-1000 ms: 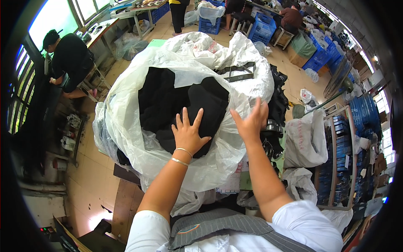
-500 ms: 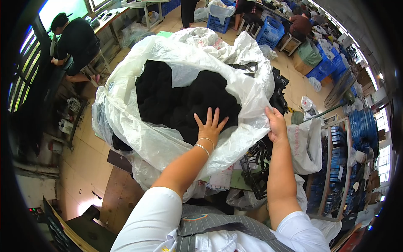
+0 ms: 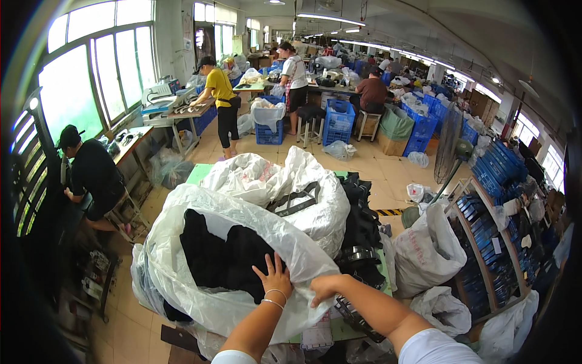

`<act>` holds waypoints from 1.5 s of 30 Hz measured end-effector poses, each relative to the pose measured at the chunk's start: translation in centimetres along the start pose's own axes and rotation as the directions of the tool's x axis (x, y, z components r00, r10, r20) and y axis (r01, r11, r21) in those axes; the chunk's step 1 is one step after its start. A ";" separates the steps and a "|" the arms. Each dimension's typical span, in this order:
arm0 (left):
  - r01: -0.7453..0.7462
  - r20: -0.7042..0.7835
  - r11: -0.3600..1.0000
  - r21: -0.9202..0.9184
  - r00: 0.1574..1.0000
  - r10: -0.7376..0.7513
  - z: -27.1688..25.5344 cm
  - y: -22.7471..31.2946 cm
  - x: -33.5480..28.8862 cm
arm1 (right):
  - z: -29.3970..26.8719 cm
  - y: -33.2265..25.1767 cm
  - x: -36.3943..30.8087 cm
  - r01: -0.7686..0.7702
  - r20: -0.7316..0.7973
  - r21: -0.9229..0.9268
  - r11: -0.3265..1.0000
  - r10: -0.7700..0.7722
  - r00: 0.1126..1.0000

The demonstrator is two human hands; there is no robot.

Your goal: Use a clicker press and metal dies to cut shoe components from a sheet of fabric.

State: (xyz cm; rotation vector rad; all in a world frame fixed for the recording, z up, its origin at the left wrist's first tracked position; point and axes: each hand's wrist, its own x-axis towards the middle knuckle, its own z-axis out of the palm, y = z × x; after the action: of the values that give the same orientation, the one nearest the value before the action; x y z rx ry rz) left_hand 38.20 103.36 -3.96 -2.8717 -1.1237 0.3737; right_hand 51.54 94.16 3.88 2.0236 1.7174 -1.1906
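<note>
A large translucent white plastic bag (image 3: 182,282) lies open in front of me, its mouth facing up. Inside it is a pile of black soft-looking pieces (image 3: 209,258), perhaps fabric. My left hand (image 3: 276,282), with bracelets at the wrist, rests at the pile's right edge, fingers spread. Beside it, my right hand (image 3: 325,288) has its fingers closed on the right side of the bag. Directly behind stands a white woven sack (image 3: 312,209) with a dark strap across it. Black items (image 3: 357,230) are heaped to its right.
The bags lie on a green-topped table (image 3: 200,174). A white sack (image 3: 427,249) and a rack of blue pieces (image 3: 485,242) stand at the right. Blue crates (image 3: 338,121) and a stool (image 3: 310,115) are farther back. One person (image 3: 91,170) sits at the left; others work behind.
The view has tilted up, showing more of the room. My left hand has shifted to the right edge of the black pile, and my right hand is now closer to it.
</note>
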 end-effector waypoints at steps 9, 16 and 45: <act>-0.202 -0.168 0.960 -0.195 0.971 0.170 -1.1 -2.5 -0.9 | -3.3 5.9 -8.8 0.682 -0.667 0.605 0.411 -0.206 0.716; -0.019 0.555 0.979 -0.203 0.822 0.131 -10.4 -15.0 -9.1 | -1.3 6.3 -13.0 0.640 -0.681 0.544 0.543 -0.160 0.714; -0.989 0.187 0.123 -0.077 -0.136 -0.973 5.7 -33.1 -71.7 | -5.9 -40.3 3.0 0.745 -0.908 0.397 -0.536 -0.108 0.406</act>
State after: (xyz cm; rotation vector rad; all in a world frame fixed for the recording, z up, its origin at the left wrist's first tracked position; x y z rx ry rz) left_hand -36.02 79.24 9.54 0.0703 0.3505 2.4528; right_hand 17.51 111.54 18.29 1.3969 2.5855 -3.9623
